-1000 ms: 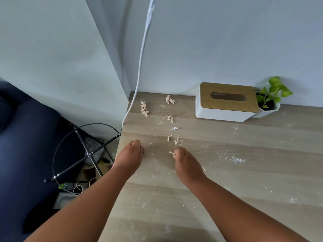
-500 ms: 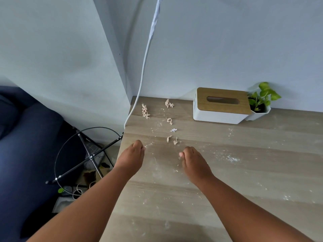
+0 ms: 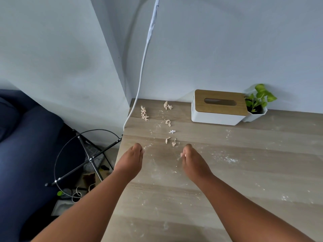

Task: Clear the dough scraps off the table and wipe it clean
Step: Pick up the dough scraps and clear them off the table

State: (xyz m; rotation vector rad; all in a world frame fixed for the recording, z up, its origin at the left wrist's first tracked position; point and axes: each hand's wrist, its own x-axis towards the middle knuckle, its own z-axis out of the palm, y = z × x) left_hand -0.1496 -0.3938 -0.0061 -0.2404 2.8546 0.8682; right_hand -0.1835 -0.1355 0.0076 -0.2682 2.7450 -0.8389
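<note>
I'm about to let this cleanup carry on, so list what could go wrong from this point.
1. The dough scraps nearest the table's left edge could get knocked off onto the clutter on the floor below.
2. Wiping the flour dust before the scraps are lifted may smear dough into the wood.
3. The right hand seems to pinch a small bit already; reaching for more could drop it.
</note>
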